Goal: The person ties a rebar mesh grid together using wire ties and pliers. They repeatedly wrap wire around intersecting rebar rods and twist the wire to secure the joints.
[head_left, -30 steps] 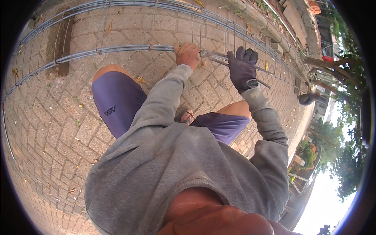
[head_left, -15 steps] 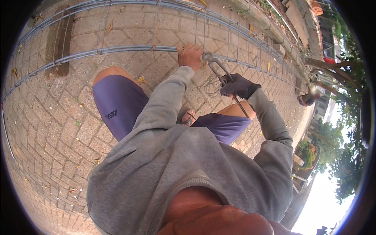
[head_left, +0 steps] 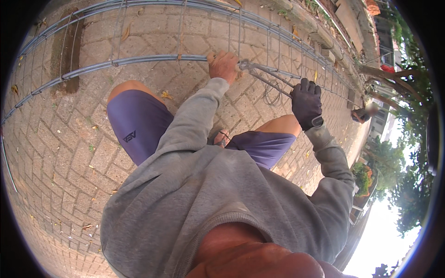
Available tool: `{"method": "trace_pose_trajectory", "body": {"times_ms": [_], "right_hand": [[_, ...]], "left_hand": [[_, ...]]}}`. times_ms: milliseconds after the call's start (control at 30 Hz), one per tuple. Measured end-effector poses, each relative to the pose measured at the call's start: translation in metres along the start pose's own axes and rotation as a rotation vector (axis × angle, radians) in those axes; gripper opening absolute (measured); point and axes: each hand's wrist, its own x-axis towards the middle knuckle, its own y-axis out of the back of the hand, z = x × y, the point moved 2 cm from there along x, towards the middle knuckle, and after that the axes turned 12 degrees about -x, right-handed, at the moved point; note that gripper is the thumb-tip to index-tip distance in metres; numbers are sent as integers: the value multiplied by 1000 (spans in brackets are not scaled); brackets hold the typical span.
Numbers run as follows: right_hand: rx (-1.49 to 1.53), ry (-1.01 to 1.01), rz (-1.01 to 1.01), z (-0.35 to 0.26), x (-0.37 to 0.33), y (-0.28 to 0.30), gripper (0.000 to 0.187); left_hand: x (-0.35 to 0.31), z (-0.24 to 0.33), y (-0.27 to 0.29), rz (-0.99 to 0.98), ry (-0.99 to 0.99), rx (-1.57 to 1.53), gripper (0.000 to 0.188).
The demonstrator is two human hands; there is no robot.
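My bare left hand (head_left: 223, 66) is closed around the near bars of a long steel rebar cage (head_left: 153, 58). Beside its fingers, the jaws of grey long-handled pincers (head_left: 266, 72) sit against the bar at a crossing tie. My right hand (head_left: 307, 103), in a dark glove, is wrapped around the ends of the pincers' handles, which slant to the right. Under the handles hangs or lies a loose loop of thin wire (head_left: 273, 95); I cannot tell what it is attached to. Whether the jaws grip a wire is too small to make out.
A wooden block (head_left: 69, 51) lies beneath the cage at the left. Brick paving (head_left: 69, 171) spreads around my bent legs. A kerb (head_left: 320, 39) runs behind the cage at the right, with another person (head_left: 364, 113) low beside the paving farther off.
My right hand has swung outward to the right, and the pincers' handles have turned flatter with it. The jaws and my left hand have stayed almost in place.
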Motion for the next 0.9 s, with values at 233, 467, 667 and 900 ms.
{"method": "trace_pose_trajectory", "body": {"times_ms": [233,467,667,900], "right_hand": [[-91,-92,272,-4,3,7,35],[43,68,184,18,17,-12,26],[93,149,272,33,39,-50,22],[36,133,218,35,43,-23,24]], "left_hand": [[-1,-1,-1,31,-12,-24,29],[-1,-1,-1,24,-10,-13,27],[-2,0,-1,10,2,16,30],[1,3,4,-50,44,10,23]]}}
